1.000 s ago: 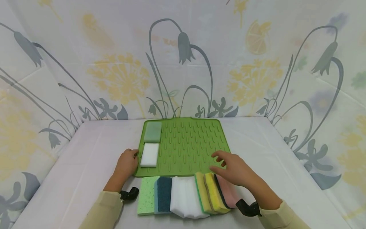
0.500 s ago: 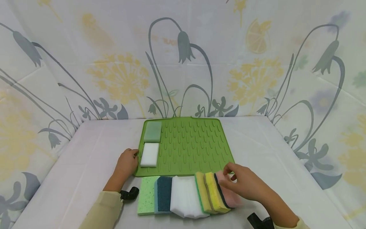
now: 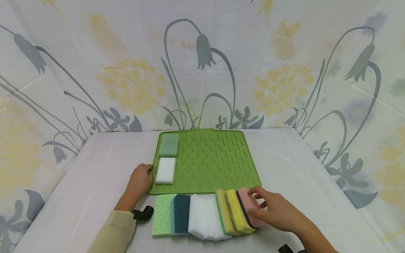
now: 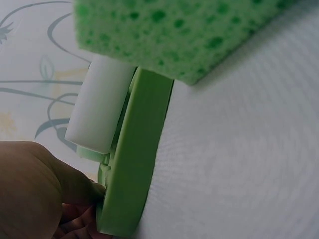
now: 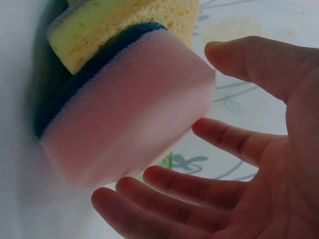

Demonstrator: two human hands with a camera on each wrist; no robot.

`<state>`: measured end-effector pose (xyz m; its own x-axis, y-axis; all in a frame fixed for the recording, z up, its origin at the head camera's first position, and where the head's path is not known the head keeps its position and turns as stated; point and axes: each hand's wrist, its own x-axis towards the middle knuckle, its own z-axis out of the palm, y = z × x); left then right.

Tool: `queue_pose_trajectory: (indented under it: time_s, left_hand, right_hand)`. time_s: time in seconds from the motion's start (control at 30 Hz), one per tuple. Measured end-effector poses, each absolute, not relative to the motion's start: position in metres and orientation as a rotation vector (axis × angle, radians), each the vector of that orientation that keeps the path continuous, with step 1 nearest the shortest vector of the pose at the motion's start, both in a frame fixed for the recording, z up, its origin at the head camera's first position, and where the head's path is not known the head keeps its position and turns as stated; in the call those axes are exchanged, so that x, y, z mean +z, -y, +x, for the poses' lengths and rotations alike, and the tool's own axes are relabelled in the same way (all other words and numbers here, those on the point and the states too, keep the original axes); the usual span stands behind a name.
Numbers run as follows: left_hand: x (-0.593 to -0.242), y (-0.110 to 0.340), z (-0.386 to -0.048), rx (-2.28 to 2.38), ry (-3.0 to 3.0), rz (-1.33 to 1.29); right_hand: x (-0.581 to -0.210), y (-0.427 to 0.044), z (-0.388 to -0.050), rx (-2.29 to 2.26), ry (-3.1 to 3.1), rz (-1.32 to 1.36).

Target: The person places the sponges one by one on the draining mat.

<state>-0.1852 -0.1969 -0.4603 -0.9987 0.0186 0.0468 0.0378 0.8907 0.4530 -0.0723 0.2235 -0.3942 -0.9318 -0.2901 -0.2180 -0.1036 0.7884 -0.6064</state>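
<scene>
My left hand [image 3: 141,178] is at the left edge of a green ridged drying mat [image 3: 215,161]; in the left wrist view its thumb and fingers pinch the mat's rim. My right hand [image 3: 278,210] reaches round a pink sponge [image 5: 129,109] with a dark scouring side, its fingers spread. The index fingertip meets or nearly meets the sponge; no grip shows. That sponge leans at the right end of a row, against a yellow sponge [image 3: 241,212]. On the mat's left side lie a pale green sponge [image 3: 169,145] and a white sponge [image 3: 165,170].
Along the mat's near edge the row continues with another yellow sponge [image 3: 226,212], white sponges [image 3: 207,218], a dark blue scouring sponge [image 3: 182,213] and a speckled green sponge [image 3: 163,215]. A white cloth covers the table [image 3: 104,168]; a flowered sheet [image 3: 133,52] hangs behind.
My right hand has moved right and toward me, from above the mat's front right corner to the outer side of the pink sponge. The left hand stays at the mat's edge.
</scene>
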Motion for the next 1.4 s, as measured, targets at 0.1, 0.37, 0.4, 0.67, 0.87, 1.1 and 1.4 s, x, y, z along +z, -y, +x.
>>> queue_pose_trajectory:
  time_s: [0.1,0.37,0.4,0.67,0.87,1.1,1.4]
  left_hand:
    - [-0.46,0.197,-0.185,-0.72,3.011,-0.043]
    - [-0.46,0.196,-0.185,-0.735,3.009,-0.052]
    - [-0.46,0.196,-0.185,-0.737,3.007,-0.055]
    - [-0.46,0.197,-0.184,-0.737,3.009,-0.055]
    - [-0.461,0.196,-0.184,-0.731,3.01,-0.044]
    - [-0.459,0.196,-0.183,-0.724,3.003,-0.073]
    - [-0.458,0.196,-0.183,-0.722,2.992,-0.056]
  right_hand:
    - [-0.397,-0.226,-0.072,-0.9,-2.655,-0.303]
    - [-0.4,-0.23,-0.07,-0.953,-2.606,-0.307]
    - [-0.399,-0.231,-0.07,-0.956,-2.606,-0.315]
    - [-0.395,-0.234,-0.07,-0.933,-2.653,-0.394]
    - [-0.388,-0.236,-0.073,-0.925,-2.705,-0.424]
    - [-0.378,-0.232,-0.083,-0.957,-2.736,-0.438]
    - [-0.371,-0.22,-0.106,-0.959,-2.784,-0.52]
